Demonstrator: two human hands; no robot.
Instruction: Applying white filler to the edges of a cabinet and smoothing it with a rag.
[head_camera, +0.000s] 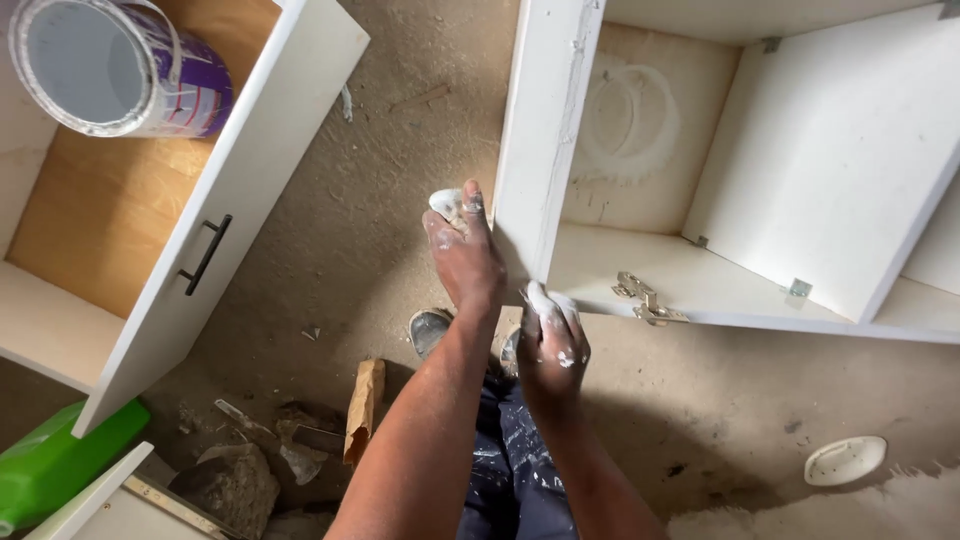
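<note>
My left hand (465, 255) is curled around a small white filler-smeared piece (447, 203), held against the left face of an upright white cabinet panel (545, 130). My right hand (552, 345), streaked with white, is closed on another small white-coated piece (538, 297) at the panel's bottom corner. What these pieces are I cannot tell. Both forearms reach up from the bottom of the view, above paint-spattered dark trousers (515, 470) and my shoes (430, 328).
The open white cabinet (830, 150) with a metal hinge (645, 298) lies to the right. At left, an open drawer (235, 200) with a black handle (205, 255) holds a paint bucket (110, 65). The dusty floor has a green container (50, 460), brown paper bag (365, 405), rubble (235, 485) and a white lid (845, 460).
</note>
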